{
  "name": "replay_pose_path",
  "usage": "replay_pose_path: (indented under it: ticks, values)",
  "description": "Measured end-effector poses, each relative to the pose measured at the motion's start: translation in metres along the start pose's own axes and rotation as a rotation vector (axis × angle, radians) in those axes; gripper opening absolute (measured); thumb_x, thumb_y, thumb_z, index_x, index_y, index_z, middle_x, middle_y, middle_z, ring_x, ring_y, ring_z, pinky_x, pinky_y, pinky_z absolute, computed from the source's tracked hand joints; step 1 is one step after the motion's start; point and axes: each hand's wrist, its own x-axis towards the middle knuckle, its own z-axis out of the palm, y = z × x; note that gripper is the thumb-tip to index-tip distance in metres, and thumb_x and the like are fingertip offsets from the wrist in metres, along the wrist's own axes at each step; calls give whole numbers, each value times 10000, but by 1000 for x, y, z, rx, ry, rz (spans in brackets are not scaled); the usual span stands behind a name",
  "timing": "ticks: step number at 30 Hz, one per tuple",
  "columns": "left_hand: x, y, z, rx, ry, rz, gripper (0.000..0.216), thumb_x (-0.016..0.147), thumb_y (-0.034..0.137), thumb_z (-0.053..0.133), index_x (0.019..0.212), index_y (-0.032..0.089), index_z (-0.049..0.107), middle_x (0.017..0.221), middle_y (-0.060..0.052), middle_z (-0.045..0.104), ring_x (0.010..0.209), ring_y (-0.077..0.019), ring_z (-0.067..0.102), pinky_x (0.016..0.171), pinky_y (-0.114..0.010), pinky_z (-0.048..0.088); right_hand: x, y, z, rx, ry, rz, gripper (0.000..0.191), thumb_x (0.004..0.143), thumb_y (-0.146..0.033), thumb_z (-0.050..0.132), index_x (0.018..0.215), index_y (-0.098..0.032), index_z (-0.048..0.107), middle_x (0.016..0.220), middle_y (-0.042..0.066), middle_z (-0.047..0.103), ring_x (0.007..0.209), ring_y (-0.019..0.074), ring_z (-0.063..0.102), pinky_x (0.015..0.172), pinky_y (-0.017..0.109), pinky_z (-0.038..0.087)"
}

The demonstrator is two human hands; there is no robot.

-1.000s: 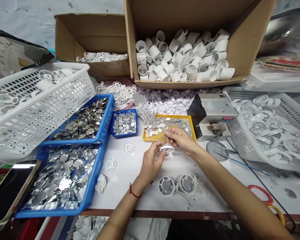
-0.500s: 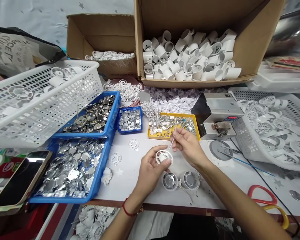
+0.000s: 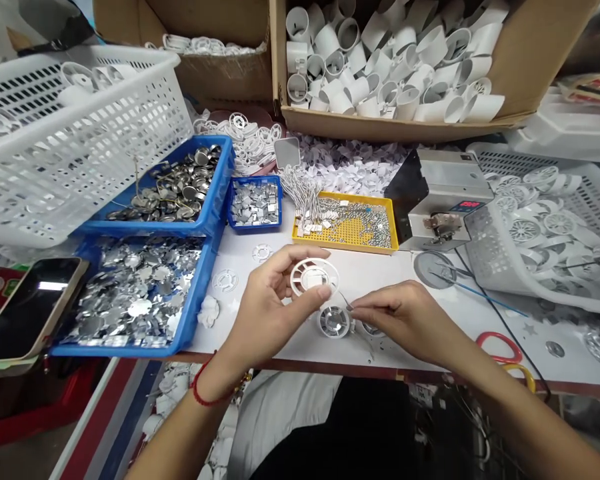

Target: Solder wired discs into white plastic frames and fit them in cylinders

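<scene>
Yellow tray [image 3: 343,246] as landmark. White plastic wheel [image 3: 310,272] sits on the near side of the yellow tray, a bit left of its middle, held up above the table [image 3: 280,337]. Left hand [image 3: 273,303] holds it: thumb across the near rim, fingers curled behind, wheel face tipped up. Thin cord [image 3: 343,298] runs from the wheel to the right hand [image 3: 407,320], which is nearer the person than the yellow tray and off its right end. Right hand nearly closed, thumb and fingertips pinching the cord; it does not touch the wheel. So the wheel is in the left grip, apart from the right hand, cord bridging the gap.

Below the hands, also on the near side of the yellow tray: one round white piece [image 3: 335,322] on the table, plus a second round piece [image 3: 370,329] partly hidden by the right fingers. Small blue tray [image 3: 255,229] just left of the yellow tray, two flat rings, one [image 3: 263,253] nearer the yellow tray, one [image 3: 225,281] further off. Grey machine [image 3: 447,193] just right of the yellow tray; grey disc [image 3: 435,269] near-right of it.
</scene>
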Motion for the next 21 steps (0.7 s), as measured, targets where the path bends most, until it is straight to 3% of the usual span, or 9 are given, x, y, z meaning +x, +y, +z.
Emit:
replay_pose_path:
  ticks: [3,6,10,21]
  values:
    - [-6,-3,8,90,3,55,298,776,222,713,1067,194,658,931,-31,653,683,-104,585,545,-178,492,2,1,2,-79,-89,-51,114,838,-302,672,811,-271,778,781,22,722,685,160,644,615,271,440]
    - [-8,-10,11,134,70,86,306,775,204,698,1077,190,654,990,-29,650,694,-98,566,571,-182,479,13,11,10,79,-138,-21,83,808,-275,700,796,-247,777,821,22,743,722,167,670,664,270,472]
    - [-13,-18,10,165,112,61,320,789,205,673,1108,194,644,996,-22,641,625,-80,545,526,-179,453,19,26,24,176,-66,22,61,769,-279,734,799,-242,771,802,10,761,714,185,690,677,281,493]
    - [-25,-34,12,236,100,59,317,794,224,686,1109,214,652,1015,-18,653,617,-77,524,520,-179,425,10,39,38,-84,-15,-137,85,811,-237,688,819,-254,771,822,24,766,732,189,697,694,292,489]
